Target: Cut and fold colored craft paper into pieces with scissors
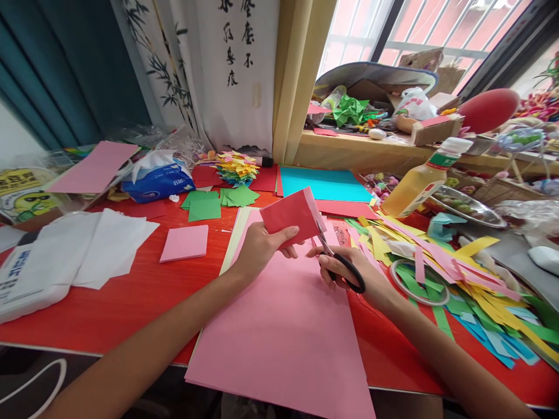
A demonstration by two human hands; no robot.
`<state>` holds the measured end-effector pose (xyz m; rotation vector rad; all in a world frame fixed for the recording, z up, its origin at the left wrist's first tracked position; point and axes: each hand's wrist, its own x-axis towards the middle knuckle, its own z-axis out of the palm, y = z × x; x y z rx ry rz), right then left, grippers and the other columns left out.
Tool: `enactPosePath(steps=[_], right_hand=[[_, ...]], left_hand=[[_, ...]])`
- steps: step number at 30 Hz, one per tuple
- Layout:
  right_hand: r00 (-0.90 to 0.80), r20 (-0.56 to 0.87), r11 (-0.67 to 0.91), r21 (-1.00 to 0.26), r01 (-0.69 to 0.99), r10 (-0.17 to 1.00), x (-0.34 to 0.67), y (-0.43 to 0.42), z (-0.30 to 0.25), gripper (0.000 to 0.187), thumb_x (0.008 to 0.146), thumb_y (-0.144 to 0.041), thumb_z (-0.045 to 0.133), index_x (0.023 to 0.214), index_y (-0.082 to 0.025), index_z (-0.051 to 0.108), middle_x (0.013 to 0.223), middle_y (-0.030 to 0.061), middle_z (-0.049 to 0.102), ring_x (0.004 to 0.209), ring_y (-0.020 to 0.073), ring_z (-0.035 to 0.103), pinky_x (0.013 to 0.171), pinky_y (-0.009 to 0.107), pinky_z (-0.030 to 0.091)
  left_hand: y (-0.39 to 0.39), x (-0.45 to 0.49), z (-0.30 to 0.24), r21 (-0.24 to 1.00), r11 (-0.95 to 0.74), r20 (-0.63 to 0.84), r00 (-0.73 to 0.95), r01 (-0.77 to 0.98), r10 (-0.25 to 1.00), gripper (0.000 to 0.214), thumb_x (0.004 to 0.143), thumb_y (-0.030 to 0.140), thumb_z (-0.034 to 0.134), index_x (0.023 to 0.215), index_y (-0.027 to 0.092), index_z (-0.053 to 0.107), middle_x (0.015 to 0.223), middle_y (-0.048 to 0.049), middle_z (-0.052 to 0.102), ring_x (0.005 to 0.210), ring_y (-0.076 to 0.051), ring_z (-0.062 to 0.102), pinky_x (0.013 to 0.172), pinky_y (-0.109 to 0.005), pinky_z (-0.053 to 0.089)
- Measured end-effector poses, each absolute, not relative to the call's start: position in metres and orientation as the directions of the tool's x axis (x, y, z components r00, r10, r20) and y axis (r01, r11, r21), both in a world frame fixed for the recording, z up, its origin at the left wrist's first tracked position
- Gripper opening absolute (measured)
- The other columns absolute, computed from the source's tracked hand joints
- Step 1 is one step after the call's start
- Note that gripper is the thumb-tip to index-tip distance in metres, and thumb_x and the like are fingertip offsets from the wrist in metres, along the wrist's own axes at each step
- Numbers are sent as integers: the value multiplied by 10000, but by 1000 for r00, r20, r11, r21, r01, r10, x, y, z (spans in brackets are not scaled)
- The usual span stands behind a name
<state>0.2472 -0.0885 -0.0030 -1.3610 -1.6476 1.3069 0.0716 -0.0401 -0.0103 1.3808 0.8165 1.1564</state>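
At the middle of the worktop [131, 302]: I see a red paper square [290, 216] held up just above a large pink sheet [283, 343].
Left hand: my left hand [262, 247] is clamped on the near left corner of the red paper square, thumb on top and the fingers behind it.
Right hand: my right hand [349, 273] is closed through the black loops of the scissors [336, 259], whose blades meet the right edge of the square; I cannot tell how far the blades are parted.
How the paper handles: I judge it light, thin and floppy, easy to crease or tear, and stiff enough only when held close to the cut. A pinch near the edge beside the blades should keep it steady.
Scissors: rigid and pointed, so I would keep the left fingers out of the blade line.
Right side: a heap of cut strips [471, 285] in yellow, green, pink and blue lies just beside my right wrist, with a roll of tape [419, 285] among them and a bottle [419, 183] farther off.
Far side: green squares [205, 206], a blue sheet [323, 183] and a tissue pack [159, 177].
Left side: a small pink square [184, 242] and white papers [87, 247], well apart from the hands.
In the way: the strips crowd the right elbow's sweep.
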Motion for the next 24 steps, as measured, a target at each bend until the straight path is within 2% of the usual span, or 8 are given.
enactPosePath(steps=[4,9,16,24], right_hand=[[-248,-112,-17,-935,355,962,243,-90,-3,256,808,-420,496,758,-172,530,456,-45,463,431,85,389,428,217,263],[-197,-88,-4,-919,395,976,240,-91,-5,272,795,-384,512,622,-185,446,433,-48,469,389,77,386,452,228,303],[-181,-156,-70,-910,409,971,239,-92,-3,258,797,-406,500,674,-179,511,459,-27,483,395,99,438,399,230,296],[-196,-69,13,-922,387,978,240,-93,-13,240,828,-353,483,652,-189,475,469,-35,490,414,85,423,430,212,316]], left_hand=[[-39,71,-11,976,-174,205,299,-130,932,251,756,320,556,754,82,634,603,-56,648,486,-145,590,506,-275,494],[-38,70,-11,980,-159,188,291,-123,938,243,756,307,560,736,75,629,599,-62,644,460,-134,577,482,-262,490],[-39,70,-11,988,-112,141,304,-110,942,238,749,301,572,700,76,629,595,-63,649,473,-148,597,490,-267,501],[-39,70,-12,988,-96,130,309,-122,942,237,745,297,580,687,72,627,598,-67,651,446,-145,590,471,-268,503]])
